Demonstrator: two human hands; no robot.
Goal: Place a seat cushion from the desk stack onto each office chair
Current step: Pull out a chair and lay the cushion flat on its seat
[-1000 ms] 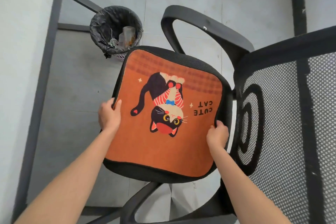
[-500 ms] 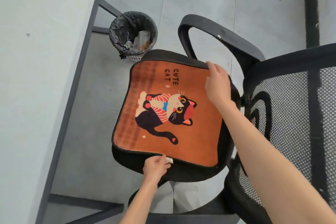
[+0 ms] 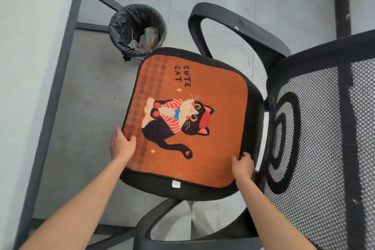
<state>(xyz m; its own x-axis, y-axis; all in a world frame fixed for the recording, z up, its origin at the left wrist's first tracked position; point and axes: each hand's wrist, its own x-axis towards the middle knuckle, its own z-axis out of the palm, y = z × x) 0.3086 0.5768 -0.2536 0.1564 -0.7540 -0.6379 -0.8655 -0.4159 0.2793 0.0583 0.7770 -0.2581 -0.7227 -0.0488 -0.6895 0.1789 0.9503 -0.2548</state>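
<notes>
Surroundings: lined waste bin (image 3: 138,30) is standing beyond the office chair (image 3: 253,111) seat's far-left corner.
Cushion: orange seat cushion (image 3: 211,148) is lying on the seat.
Left hand (image 3: 122,144): fingers gripping the cushion's near-left corner, moved up from the front edge.
Right hand (image 3: 242,165): fingers gripping its near-right corner, moved from the far edge.

I see the seat cushion (image 3: 190,119) lying flat on the office chair (image 3: 203,189) seat, covering nearly all of it. The mesh backrest (image 3: 316,148) rises to the right of the cushion, one armrest (image 3: 233,24) arches beyond it and another (image 3: 154,221) curves below it. My left hand (image 3: 122,144) sits on the cushion's near-left corner, my right hand (image 3: 242,165) on its near-right corner. A trash bin (image 3: 138,30) stands on the floor just beyond the cushion's far-left corner, under the surface (image 3: 30,67) running along the left.
</notes>
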